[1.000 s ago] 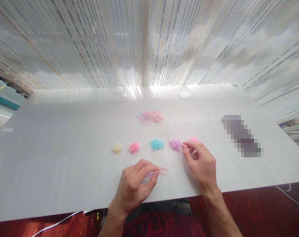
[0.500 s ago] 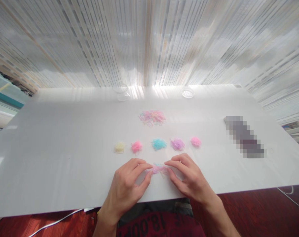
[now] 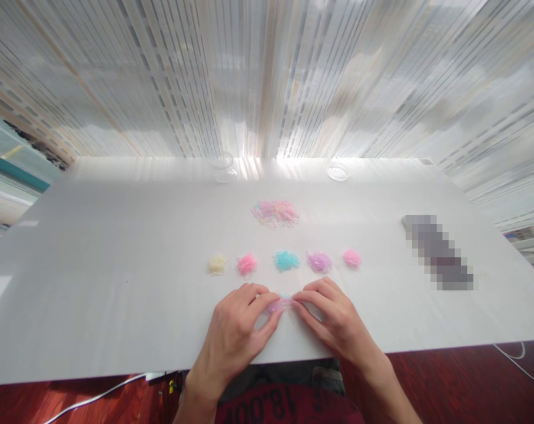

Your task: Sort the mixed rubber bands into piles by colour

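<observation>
My left hand (image 3: 236, 334) and my right hand (image 3: 332, 321) meet near the front edge of the white table (image 3: 94, 282), fingertips pinched on a small mixed clump of tiny elastic bands (image 3: 279, 304). Beyond them lies a row of sorted heaps: yellow (image 3: 216, 264), pink (image 3: 247, 264), blue (image 3: 287, 260), purple (image 3: 319, 261) and a second pink heap (image 3: 351, 258). Farther back sits a mixed pile of bands (image 3: 275, 212).
A clear plastic cup (image 3: 223, 166) and a clear lid (image 3: 338, 172) stand at the table's far edge by the striped curtain. A blurred-out dark object (image 3: 438, 252) lies at the right. White cables run over the red floor below.
My right hand left the far-right pink heap and came back to join my left hand on the small clump. The view shifted slightly.
</observation>
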`<state>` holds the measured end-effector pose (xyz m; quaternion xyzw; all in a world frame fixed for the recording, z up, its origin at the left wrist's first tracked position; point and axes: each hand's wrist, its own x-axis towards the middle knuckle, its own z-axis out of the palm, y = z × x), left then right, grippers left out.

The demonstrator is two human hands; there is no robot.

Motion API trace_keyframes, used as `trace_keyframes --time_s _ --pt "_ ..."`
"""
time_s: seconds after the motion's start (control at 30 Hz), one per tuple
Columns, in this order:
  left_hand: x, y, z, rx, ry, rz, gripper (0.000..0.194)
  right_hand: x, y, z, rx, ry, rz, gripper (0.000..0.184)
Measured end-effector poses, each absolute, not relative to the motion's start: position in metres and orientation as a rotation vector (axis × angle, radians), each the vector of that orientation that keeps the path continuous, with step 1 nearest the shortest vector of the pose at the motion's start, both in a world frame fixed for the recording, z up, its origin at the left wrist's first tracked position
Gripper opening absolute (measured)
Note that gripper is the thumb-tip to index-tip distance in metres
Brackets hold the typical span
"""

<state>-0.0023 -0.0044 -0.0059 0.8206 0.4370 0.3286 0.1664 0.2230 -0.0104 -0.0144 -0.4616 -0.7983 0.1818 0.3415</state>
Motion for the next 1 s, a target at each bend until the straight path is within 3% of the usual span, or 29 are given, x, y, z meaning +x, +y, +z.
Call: trace_keyframes --time_s 1.0 --pt "0.004 -0.003 -0.008 2.161 1.110 1.141 0.012 0.225 -0.011 -0.015 -1.123 -1.981 0.481 0.016"
